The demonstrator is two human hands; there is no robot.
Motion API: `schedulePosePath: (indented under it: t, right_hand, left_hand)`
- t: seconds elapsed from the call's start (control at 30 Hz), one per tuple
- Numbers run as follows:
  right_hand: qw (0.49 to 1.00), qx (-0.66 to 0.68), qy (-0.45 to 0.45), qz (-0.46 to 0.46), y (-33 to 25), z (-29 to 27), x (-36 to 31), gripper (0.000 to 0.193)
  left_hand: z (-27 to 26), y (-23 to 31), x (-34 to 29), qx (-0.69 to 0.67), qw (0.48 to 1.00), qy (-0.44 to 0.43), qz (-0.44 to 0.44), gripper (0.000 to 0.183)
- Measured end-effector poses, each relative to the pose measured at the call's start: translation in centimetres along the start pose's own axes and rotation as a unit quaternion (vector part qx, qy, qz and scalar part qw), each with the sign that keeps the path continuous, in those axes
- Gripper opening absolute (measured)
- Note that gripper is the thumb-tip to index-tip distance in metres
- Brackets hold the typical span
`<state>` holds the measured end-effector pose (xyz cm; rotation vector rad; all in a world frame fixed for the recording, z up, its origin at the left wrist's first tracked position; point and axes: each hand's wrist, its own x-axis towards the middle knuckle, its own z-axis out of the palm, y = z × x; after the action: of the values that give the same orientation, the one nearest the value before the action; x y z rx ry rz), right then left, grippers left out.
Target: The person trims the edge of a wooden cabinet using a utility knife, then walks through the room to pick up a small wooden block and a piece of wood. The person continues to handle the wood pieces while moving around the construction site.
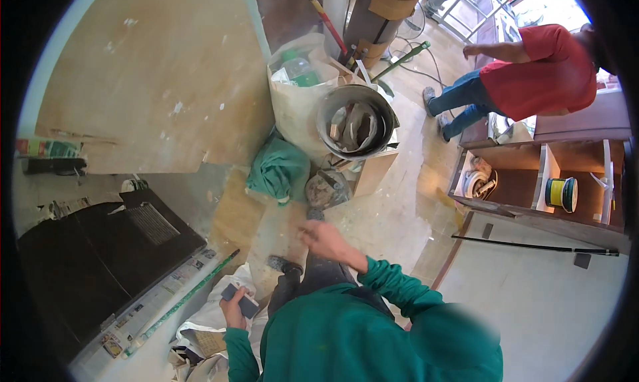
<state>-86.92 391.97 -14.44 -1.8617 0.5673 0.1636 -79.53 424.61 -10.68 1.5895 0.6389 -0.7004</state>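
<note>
My left hand (233, 310) is closed around a dark grey block (247, 303), which looks like a sanding block. Below it lies a crumpled white sack (229, 292). My right hand (324, 241) is raised in front of my legs, its fingers loosely bent and a little blurred. Nothing shows in it. Ahead of that hand stand a clear bag (327, 187) with greyish contents and a bunched green cloth (277, 169). A round metal bucket (326, 109) holding tools or scraps is just beyond.
A large brown board (153, 69) leans at the far left. Dark panels (100, 262) and a green-marked pole (180, 305) are at left. A white sack (293, 105) holds bottles. At right, a person in red (539, 69) stands beyond a wooden shelf unit (519, 159) with a spool (562, 194).
</note>
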Motion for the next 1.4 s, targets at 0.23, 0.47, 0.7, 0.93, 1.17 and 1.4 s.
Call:
schedulePosePath:
  t: [0.23, 0.47, 0.7, 0.93, 1.17, 1.4]
  right_hand:
    - [0.995, 0.052, 0.071, 0.052, 3.6, -6.9, 2.7, 0.03]
    - [0.992, -0.005, 0.12, -0.024, 3.0, -10.3, 9.5, 0.03]
    - [0.954, -0.222, 0.178, 0.096, 8.0, -13.6, 24.4, 0.026]
    - [0.915, -0.393, 0.031, 0.088, 18.2, -12.0, 30.6, 0.027]
    - [0.906, -0.418, 0.066, 0.026, 16.8, -14.1, 30.3, 0.023]
    - [0.94, -0.323, 0.089, -0.071, -2.9, -23.6, 21.5, 0.039]
  left_hand:
    - [-5.0, -5.3, 0.8, 0.167, 0.983, 0.064, -0.035, 0.023]
    - [-10.7, -11.3, 0.5, 0.222, 0.967, 0.095, -0.087, 0.027]
    - [-6.7, -9.4, -3.1, 0.164, 0.977, 0.11, -0.08, 0.028]
    - [-6.6, -11.1, -4.7, 0.129, 0.98, 0.129, -0.077, 0.031]
    - [-7.0, -11.7, -5.4, 0.124, 0.978, 0.143, -0.092, 0.027]
    - [-6.7, -12.9, -4.6, 0.137, 0.983, 0.107, -0.058, 0.022]
